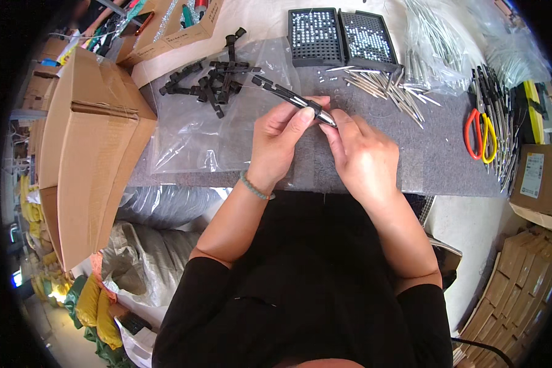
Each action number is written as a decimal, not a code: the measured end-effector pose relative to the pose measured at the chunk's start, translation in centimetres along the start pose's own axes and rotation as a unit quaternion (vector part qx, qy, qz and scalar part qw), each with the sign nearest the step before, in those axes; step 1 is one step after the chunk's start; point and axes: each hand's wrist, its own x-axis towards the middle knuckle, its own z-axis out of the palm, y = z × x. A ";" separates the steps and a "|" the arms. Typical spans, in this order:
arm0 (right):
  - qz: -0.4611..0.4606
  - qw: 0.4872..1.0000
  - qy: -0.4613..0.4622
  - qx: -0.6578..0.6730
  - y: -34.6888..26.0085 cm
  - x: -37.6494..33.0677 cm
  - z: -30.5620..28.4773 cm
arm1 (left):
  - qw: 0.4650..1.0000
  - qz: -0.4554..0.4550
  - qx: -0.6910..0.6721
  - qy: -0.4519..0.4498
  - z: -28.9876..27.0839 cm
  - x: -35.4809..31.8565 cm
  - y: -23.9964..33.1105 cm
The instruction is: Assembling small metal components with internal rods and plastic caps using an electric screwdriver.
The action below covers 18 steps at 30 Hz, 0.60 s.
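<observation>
My left hand [282, 135] grips a slim black pen-shaped piece [280, 92] with a pale strip along its body. The piece slants from upper left down to a silvery tapered end, close to my right hand. The thumb and fingers of my right hand [365, 153] are pinched together at that tapered end, and the knuckles hide what exactly they hold. Left of my hands, a loose pile of black plastic parts [218, 80] lies on a clear plastic bag [184, 150]. Thin metallic rods [389, 92] are scattered beyond my right hand.
Behind the rods sits an open black tray [316, 52] holding many small pale pieces. Scissors [481, 135] with red and yellow handles lie at the right, beside more thin rods [506, 122]. Bagged rods [435, 49] stand at the back. A cardboard box [89, 141] flanks the grey mat [435, 147].
</observation>
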 end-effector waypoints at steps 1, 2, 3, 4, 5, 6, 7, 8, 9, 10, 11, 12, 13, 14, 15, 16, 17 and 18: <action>0.002 1.000 -0.001 -0.006 0.0 0.0 0.0 | 1.000 -0.002 0.010 -0.002 0.0 0.0 0.0; 0.005 1.000 -0.001 -0.013 -0.1 0.0 0.0 | 1.000 -0.001 0.010 -0.002 0.0 0.0 0.0; 0.004 1.000 -0.001 -0.013 -0.1 0.0 0.1 | 1.000 -0.005 -0.009 0.000 0.1 0.0 0.0; 0.012 1.000 -0.007 -0.007 -0.2 0.1 0.0 | 1.000 -0.009 -0.028 0.003 0.2 0.0 0.1; 0.019 1.000 -0.014 -0.001 -0.2 0.2 0.0 | 1.000 -0.008 -0.028 0.003 0.1 0.0 0.1; 0.018 1.000 -0.013 -0.001 -0.3 0.3 -0.2 | 1.000 -0.003 -0.024 0.007 0.1 0.0 0.1; 0.027 0.999 -0.022 0.011 -0.4 0.3 -0.5 | 1.000 0.002 -0.020 0.010 0.0 0.1 0.1; 0.037 0.999 -0.030 0.022 -0.4 0.3 -0.7 | 1.000 0.003 -0.020 0.010 0.1 0.1 0.1; 0.036 0.999 -0.029 0.021 -0.2 0.2 -0.7 | 0.999 -0.001 -0.033 0.008 0.1 0.1 0.1; 0.026 0.999 -0.032 0.020 0.1 -0.1 -0.6 | 0.999 -0.006 -0.045 0.007 0.1 0.1 0.2; 0.016 0.999 -0.035 0.020 0.3 -0.3 -0.6 | 0.999 -0.005 -0.045 0.008 0.1 0.1 0.2; 0.014 0.999 -0.035 0.019 0.4 -0.3 -0.6 | 0.999 -0.007 -0.041 -0.003 0.1 0.1 0.2; 0.014 0.999 -0.032 0.026 0.4 -0.4 -0.6 | 0.999 -0.009 -0.036 -0.013 0.2 0.0 0.2; 0.015 0.999 -0.027 0.032 0.4 -0.4 -0.6 | 0.999 -0.009 -0.037 -0.014 0.2 0.0 0.2; 0.015 0.999 -0.028 0.030 0.4 -0.3 -0.7 | 0.999 -0.016 -0.023 -0.020 0.3 0.0 0.1; 0.018 0.999 -0.030 0.033 0.4 -0.2 -0.8 | 0.999 -0.022 -0.010 -0.027 0.5 0.1 0.1; 0.026 0.999 -0.033 0.030 0.4 -0.2 -1.1 | 0.999 -0.025 -0.018 -0.033 0.9 0.1 0.1; 0.031 0.999 -0.034 0.018 0.4 -0.2 -1.1 | 0.999 -0.033 -0.013 -0.034 1.2 0.2 0.3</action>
